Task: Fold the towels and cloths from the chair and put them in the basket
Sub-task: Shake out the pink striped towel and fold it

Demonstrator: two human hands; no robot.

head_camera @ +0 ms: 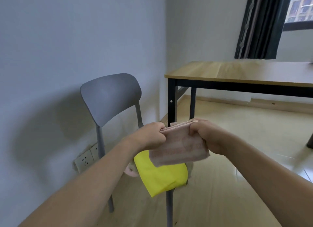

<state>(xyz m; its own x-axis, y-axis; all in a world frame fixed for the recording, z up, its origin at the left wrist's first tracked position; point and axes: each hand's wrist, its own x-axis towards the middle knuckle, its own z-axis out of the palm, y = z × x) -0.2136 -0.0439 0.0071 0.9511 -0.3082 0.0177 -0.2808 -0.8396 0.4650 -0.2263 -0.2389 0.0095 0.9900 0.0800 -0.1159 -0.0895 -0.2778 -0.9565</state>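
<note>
I hold a folded pinkish-beige towel (178, 144) in the air above the grey chair (110, 98). My left hand (151, 135) grips its left top corner and my right hand (206, 136) grips its right top edge, so the towel hangs down between them. Under it, a bright yellow cloth (160, 176) lies over the chair seat and droops past the front edge. A bit of pink cloth (131, 172) and a pale one (190, 169) peek out beside the yellow one. No basket is in view.
A wooden table (237, 72) with black legs stands to the right behind the chair. A wall socket strip (86, 157) sits low on the wall by the chair. Dark curtains (260, 23) hang by the window at the upper right. Light wooden floor spreads to the right.
</note>
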